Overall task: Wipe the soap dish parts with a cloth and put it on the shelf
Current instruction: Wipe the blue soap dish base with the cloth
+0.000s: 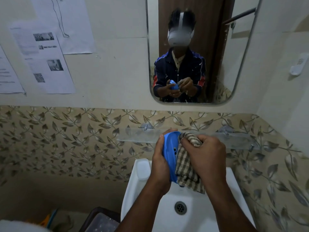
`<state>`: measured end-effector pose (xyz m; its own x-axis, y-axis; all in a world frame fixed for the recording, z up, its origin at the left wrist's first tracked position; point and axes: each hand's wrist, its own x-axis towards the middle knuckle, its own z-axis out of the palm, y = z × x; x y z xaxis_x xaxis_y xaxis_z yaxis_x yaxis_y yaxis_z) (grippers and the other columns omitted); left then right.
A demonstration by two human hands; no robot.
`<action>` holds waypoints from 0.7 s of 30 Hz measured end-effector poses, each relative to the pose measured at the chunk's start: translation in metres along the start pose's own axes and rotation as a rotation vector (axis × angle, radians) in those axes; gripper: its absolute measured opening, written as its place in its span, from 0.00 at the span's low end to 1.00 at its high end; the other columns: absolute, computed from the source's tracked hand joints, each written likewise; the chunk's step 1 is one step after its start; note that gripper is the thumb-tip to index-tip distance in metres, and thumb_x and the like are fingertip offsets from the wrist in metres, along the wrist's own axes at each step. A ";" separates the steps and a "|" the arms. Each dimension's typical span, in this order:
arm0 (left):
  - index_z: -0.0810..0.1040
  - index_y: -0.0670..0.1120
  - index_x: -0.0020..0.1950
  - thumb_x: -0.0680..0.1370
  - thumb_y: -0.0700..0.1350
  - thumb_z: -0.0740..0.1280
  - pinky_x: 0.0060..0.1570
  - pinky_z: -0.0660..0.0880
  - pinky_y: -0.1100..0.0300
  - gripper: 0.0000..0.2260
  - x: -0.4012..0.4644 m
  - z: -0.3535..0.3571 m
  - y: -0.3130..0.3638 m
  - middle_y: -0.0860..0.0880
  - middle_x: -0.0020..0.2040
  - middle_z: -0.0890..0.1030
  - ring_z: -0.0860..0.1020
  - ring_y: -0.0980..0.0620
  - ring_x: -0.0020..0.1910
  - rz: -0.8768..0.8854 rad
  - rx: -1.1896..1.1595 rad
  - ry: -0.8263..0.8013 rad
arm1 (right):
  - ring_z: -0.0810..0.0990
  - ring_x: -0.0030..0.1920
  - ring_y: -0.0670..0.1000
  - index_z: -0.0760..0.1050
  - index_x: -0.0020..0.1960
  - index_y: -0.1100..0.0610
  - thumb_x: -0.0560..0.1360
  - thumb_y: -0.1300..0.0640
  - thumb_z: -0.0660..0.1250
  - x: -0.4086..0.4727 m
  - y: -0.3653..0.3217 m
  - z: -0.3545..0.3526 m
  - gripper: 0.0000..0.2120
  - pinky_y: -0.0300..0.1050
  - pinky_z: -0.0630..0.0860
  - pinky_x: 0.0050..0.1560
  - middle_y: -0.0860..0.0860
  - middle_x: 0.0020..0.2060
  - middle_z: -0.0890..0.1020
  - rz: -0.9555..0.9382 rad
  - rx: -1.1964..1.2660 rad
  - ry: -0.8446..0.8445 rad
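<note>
My left hand [160, 163] grips a blue plastic soap dish part [170, 153], held on edge above the white sink [143, 198]. Small slots show on its inner face. My right hand [205, 156] clutches a brown-and-cream checked cloth [185, 163], pressed against the inside of the blue part. The cloth's lower end hangs down toward the basin. Behind both hands a clear glass shelf [138, 136] runs along the leaf-patterned tile wall. It looks bare where it shows.
A mirror [234, 56] hangs above the shelf and shows a person holding the same items. Papers [45, 61] are stuck to the wall at left. The drain [180, 207] sits low in the basin. A dark bin with a plastic box [100, 221] stands left of the sink.
</note>
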<state>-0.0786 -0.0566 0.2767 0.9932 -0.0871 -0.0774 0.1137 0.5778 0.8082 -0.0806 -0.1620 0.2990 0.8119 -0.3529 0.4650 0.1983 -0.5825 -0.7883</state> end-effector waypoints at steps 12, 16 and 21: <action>0.80 0.41 0.63 0.75 0.59 0.59 0.48 0.82 0.56 0.27 0.006 -0.008 0.003 0.41 0.52 0.85 0.85 0.46 0.48 0.007 -0.022 -0.040 | 0.79 0.48 0.39 0.82 0.54 0.54 0.73 0.62 0.73 0.002 -0.005 0.000 0.10 0.28 0.75 0.49 0.44 0.46 0.80 -0.448 0.098 -0.222; 0.83 0.43 0.57 0.81 0.59 0.55 0.43 0.82 0.56 0.25 0.011 -0.013 0.007 0.40 0.45 0.85 0.84 0.46 0.42 -0.008 -0.099 -0.027 | 0.80 0.47 0.41 0.83 0.51 0.54 0.71 0.60 0.74 -0.009 -0.003 0.001 0.09 0.31 0.76 0.48 0.44 0.45 0.81 -0.451 0.176 -0.422; 0.88 0.47 0.48 0.82 0.60 0.53 0.44 0.79 0.51 0.27 0.019 -0.021 0.016 0.40 0.44 0.84 0.81 0.44 0.40 0.043 -0.163 0.043 | 0.81 0.46 0.42 0.83 0.47 0.51 0.71 0.54 0.75 -0.016 0.005 -0.005 0.05 0.39 0.79 0.47 0.43 0.41 0.82 -0.399 0.141 -0.638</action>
<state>-0.0572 -0.0325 0.2757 0.9970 -0.0269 -0.0726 0.0705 0.7043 0.7064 -0.0951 -0.1634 0.2896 0.8152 0.3807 0.4365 0.5766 -0.4626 -0.6735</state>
